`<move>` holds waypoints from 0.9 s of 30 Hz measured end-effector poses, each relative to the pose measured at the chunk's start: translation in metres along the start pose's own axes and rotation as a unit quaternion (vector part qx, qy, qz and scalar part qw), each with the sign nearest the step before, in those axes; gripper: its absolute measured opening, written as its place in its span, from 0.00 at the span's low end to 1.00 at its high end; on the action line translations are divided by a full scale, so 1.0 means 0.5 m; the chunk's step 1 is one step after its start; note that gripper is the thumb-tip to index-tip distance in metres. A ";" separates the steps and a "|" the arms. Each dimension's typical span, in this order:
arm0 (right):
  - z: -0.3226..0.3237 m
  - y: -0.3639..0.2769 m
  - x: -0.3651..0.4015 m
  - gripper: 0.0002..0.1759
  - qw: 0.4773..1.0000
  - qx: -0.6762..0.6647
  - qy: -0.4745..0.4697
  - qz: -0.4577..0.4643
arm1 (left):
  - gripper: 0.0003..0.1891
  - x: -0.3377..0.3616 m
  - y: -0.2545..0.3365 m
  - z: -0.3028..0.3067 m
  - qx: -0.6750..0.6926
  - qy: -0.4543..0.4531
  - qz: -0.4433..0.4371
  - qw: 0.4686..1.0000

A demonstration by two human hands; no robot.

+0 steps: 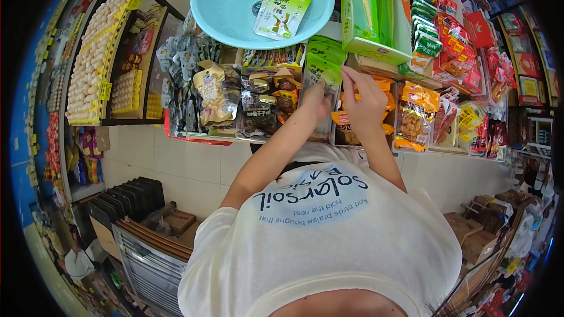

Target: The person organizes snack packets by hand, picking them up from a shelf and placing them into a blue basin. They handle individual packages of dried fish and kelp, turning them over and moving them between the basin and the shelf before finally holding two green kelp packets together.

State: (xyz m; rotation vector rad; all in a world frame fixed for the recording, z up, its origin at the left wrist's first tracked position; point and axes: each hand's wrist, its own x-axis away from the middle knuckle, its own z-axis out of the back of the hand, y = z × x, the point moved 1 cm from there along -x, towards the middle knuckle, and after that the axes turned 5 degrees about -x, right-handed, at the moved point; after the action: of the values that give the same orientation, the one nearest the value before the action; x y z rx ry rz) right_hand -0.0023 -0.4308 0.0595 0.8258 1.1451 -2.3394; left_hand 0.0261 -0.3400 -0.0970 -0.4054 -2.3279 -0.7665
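A green-and-white snack packet (324, 69) stands in a narrow compartment of the display, with similar green packets (326, 49) behind it. My left hand (317, 103) is closed on its lower part, thumb on the front. Close by on the right, the fingertips of my right hand (362, 99) are pinched together at the packet's upper right corner; whether they grip it I cannot make out. Beyond my hands, a light blue plastic basin (220, 6) rests on the display, holding another green-and-white packet (284, 14) lying flat.
Orange snack bags (417, 111) fill bins to the right, beside a green display box (376, 14) and red packets (455, 47). Dark and beige bags (216, 91) stand left. Trays of eggs (101, 53) are stacked far left. Folded metal-framed racks (150, 264) lean behind at lower left.
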 end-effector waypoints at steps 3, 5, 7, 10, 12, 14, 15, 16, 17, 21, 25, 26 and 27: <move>0.022 -0.004 0.009 0.11 1.000 -0.020 0.019 -0.009 | 0.16 0.056 0.033 -0.009 -0.001 -0.013 0.010 1.000; 0.044 -0.009 0.011 0.11 0.999 -0.017 0.035 -0.004 | 0.16 0.116 0.058 -0.017 -0.003 -0.050 0.037 0.998; 0.056 -0.018 0.005 0.11 0.997 -0.013 0.074 -0.003 | 0.18 0.208 0.113 -0.057 -0.100 -0.024 0.075 0.992; 0.069 -0.027 0.005 0.10 0.994 -0.061 0.086 -0.019 | 0.24 0.315 0.269 -0.147 -0.280 -0.212 -0.125 0.928; 0.065 -0.031 -0.002 0.10 0.994 -0.071 0.087 0.002 | 0.28 0.293 0.367 -0.179 -0.443 -0.168 -0.301 0.827; 0.059 -0.036 -0.008 0.10 0.993 -0.081 0.085 0.030 | 0.32 0.229 0.447 -0.201 -0.550 -0.056 -0.411 0.725; 0.056 -0.040 -0.009 0.10 0.992 -0.080 0.088 0.033 | 0.35 0.190 0.477 -0.208 -0.590 0.007 -0.446 0.673; 0.054 -0.045 -0.009 0.10 0.991 -0.084 0.090 0.056 | 0.41 0.126 0.504 -0.197 -0.614 0.049 -0.383 0.688; 0.052 -0.049 -0.011 0.10 0.989 -0.088 0.092 0.081 | 0.47 0.059 0.524 -0.178 -0.635 0.090 -0.319 0.698; 0.067 -0.059 -0.004 0.12 0.988 -0.084 0.089 0.095 | 0.64 -0.038 0.548 -0.152 -0.838 0.199 -0.190 0.471; 0.077 -0.045 0.016 0.11 0.993 -0.073 0.088 0.040 | 0.73 -0.096 0.555 -0.143 -0.861 0.205 -0.143 0.443; 0.079 -0.044 0.016 0.11 0.992 -0.072 0.091 0.040 | 0.74 -0.103 0.555 -0.133 -0.836 0.198 -0.137 0.494; 0.082 -0.042 0.018 0.11 0.992 -0.078 0.090 0.033 | 0.74 -0.097 0.551 -0.140 -0.837 0.195 -0.138 0.492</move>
State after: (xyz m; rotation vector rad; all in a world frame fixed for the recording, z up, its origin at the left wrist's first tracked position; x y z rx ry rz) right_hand -0.0350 -0.4526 0.0855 1.0182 1.3338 -2.1257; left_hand 0.2234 -0.1721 0.0292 -0.4762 -0.4283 -2.7411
